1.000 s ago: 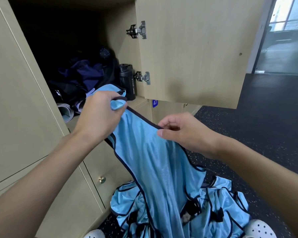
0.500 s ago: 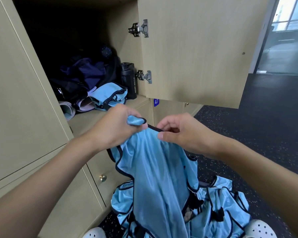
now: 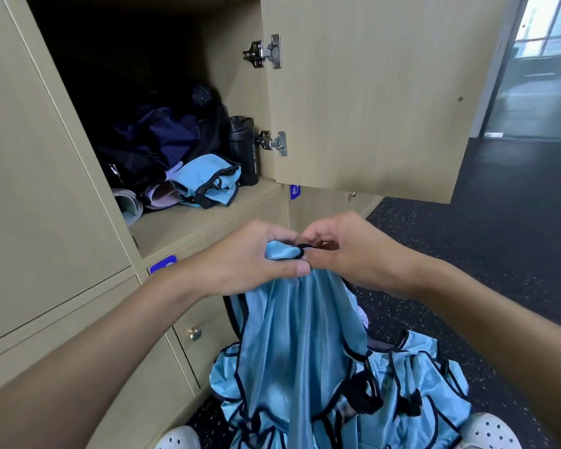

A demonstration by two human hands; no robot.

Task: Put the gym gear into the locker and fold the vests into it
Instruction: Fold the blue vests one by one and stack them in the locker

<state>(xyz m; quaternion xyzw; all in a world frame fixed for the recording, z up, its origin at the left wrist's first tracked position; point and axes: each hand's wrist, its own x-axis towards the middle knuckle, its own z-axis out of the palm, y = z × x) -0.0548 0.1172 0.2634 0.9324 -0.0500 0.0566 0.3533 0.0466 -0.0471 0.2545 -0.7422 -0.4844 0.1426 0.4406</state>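
Vest: light, limp, probably slippery; pinched at black-trimmed top by curled fingers of left hand and right hand; best taken there.

Beige wood-grain lockers fill left and bottom, with a brass knob and blue tag "47". Floor is dark rubber with pale flecks. Far right there's a glass partition with a bright window behind it. Daylight comes from that side.
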